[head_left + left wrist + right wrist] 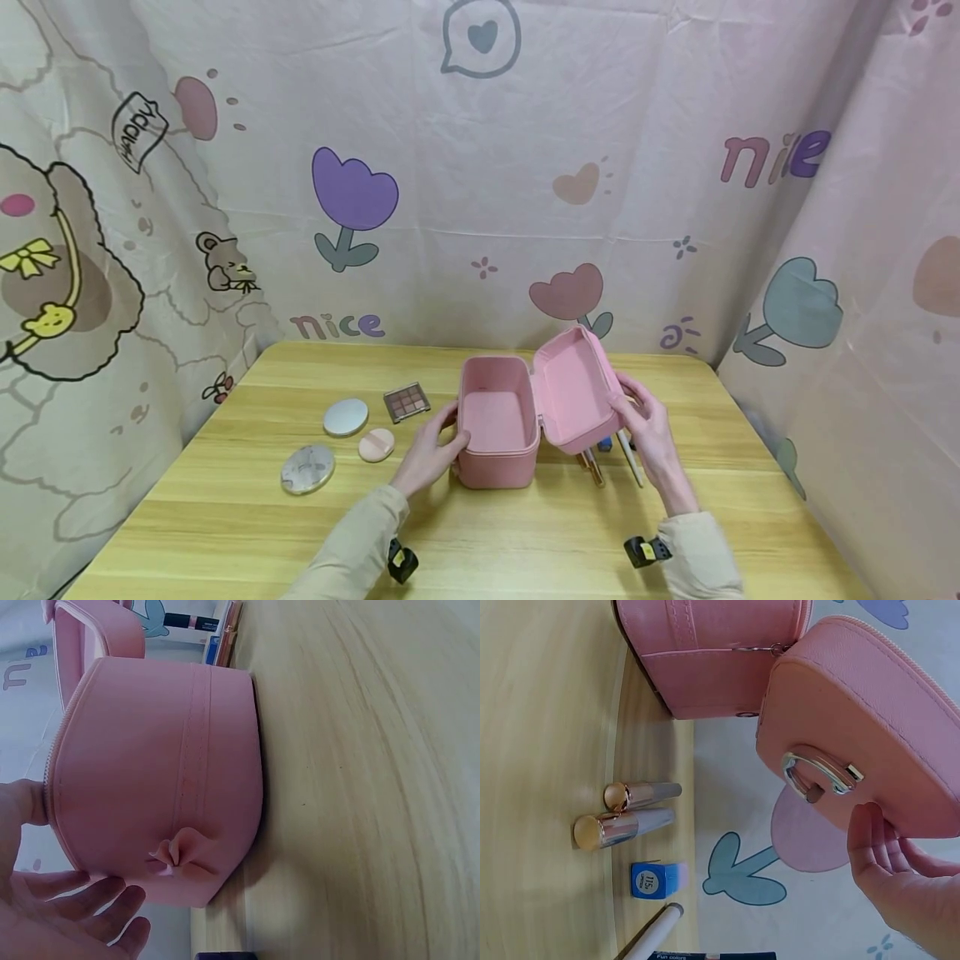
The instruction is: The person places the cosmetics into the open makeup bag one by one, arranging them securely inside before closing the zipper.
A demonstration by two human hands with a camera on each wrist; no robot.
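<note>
A pink cosmetic case (498,471) stands upright on the table, its zippered lid (576,387) swung out to the right. The inside looks bare. My left hand (432,450) grips the left side of the case, thumb at the rim and fingers along the wall. In the left wrist view a small bow (184,853) decorates that side. My right hand (647,429) holds the lid's right edge, thumb on the rim and fingers against its outer face. The right wrist view shows the carrying handle (821,776) on that face.
Left of the case lie an eyeshadow palette (407,402), a powder puff (377,445), a white round compact (346,417) and a marbled round compact (307,468). Beneath the lid are two gold-capped tubes (622,829), a blue box (656,879) and slim pens (656,934). A printed curtain (480,208) hangs behind the table.
</note>
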